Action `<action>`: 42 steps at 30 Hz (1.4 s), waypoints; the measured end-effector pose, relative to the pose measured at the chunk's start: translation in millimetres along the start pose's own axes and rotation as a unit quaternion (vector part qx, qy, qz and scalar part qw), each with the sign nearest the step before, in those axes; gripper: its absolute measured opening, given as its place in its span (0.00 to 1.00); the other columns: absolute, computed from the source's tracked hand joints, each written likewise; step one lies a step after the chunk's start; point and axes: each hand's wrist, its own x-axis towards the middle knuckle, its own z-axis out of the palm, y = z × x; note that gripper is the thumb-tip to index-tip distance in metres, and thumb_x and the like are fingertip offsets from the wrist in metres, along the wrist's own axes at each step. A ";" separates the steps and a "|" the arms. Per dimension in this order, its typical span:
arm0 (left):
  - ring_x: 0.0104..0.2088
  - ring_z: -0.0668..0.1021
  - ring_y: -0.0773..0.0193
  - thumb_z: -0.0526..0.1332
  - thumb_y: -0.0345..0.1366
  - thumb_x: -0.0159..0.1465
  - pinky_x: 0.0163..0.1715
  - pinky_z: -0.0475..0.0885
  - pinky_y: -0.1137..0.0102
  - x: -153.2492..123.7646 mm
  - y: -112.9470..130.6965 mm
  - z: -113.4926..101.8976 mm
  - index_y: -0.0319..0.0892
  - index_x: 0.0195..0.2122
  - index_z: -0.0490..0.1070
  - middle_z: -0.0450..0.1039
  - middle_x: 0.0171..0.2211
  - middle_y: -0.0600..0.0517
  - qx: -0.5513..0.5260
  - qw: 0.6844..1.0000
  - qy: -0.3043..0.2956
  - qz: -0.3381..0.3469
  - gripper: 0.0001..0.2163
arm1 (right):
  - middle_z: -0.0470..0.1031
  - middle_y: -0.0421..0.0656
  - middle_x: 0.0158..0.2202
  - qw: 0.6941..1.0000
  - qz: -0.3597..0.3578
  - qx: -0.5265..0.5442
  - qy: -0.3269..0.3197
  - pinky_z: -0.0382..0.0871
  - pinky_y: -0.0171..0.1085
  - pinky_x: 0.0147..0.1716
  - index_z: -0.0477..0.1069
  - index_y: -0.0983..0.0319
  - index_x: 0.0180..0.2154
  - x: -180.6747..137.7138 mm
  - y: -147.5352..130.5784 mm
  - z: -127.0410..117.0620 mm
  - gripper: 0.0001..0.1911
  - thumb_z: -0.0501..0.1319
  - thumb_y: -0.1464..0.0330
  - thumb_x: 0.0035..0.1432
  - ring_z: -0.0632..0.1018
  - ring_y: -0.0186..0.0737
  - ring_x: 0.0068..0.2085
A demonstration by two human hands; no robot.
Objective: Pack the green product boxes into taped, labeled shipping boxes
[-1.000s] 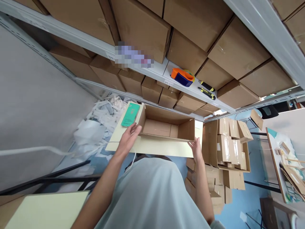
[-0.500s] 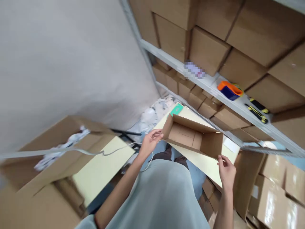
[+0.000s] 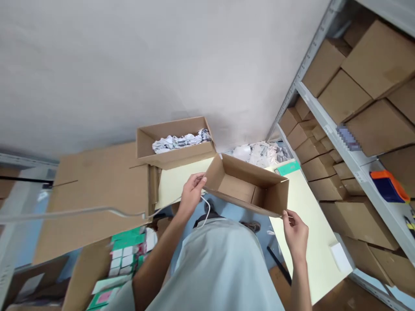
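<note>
Your left hand point(image 3: 192, 193) and right hand point(image 3: 296, 232) are grasping a carton point(image 3: 238, 186), mouth facing up, long axis running roughly ten-to-four o'clock.

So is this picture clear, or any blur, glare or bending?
Head view: the open box looks fairly sharp; the cable softens toward the picture's left edge; the shelving slants steeply, perhaps from lens or head tilt; pixelation hides something on it; the wall is softly lit, without harsh glare.
</note>
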 end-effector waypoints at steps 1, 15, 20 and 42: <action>0.55 0.83 0.44 0.69 0.60 0.57 0.62 0.75 0.51 8.2 -6.6 -18.7 0.44 0.48 0.76 0.84 0.50 0.41 -0.013 1.000 0.009 0.000 0.27 | 0.88 0.54 0.39 1.000 -0.015 -0.007 -0.007 0.83 0.44 0.40 0.85 0.61 0.41 1.4 -16.0 14.1 0.34 0.63 0.37 0.63 0.88 0.54 0.38; 0.61 0.80 0.45 0.65 0.54 0.66 0.70 0.71 0.51 32.4 -86.1 -248.6 0.49 0.51 0.75 0.80 0.56 0.44 -0.004 0.976 0.210 -0.060 0.19 | 0.89 0.53 0.41 0.958 -0.162 -0.075 -0.223 0.84 0.48 0.44 0.84 0.60 0.43 26.1 -179.7 228.0 0.33 0.63 0.37 0.64 0.89 0.57 0.41; 0.63 0.80 0.43 0.66 0.50 0.64 0.72 0.70 0.47 32.3 -103.2 -263.3 0.49 0.53 0.73 0.79 0.57 0.44 -0.031 0.975 0.204 -0.082 0.19 | 0.88 0.53 0.41 0.937 -0.174 -0.111 -0.281 0.84 0.50 0.44 0.82 0.60 0.44 43.1 -202.4 257.3 0.30 0.63 0.40 0.64 0.89 0.59 0.42; 0.58 0.84 0.37 0.68 0.46 0.68 0.63 0.76 0.51 155.2 -52.1 -261.1 0.54 0.55 0.83 0.85 0.57 0.46 0.139 0.978 0.152 0.003 0.16 | 0.84 0.49 0.61 0.591 -0.464 -0.452 -0.480 0.74 0.43 0.63 0.77 0.61 0.65 74.7 -429.2 574.3 0.26 0.71 0.59 0.71 0.82 0.54 0.62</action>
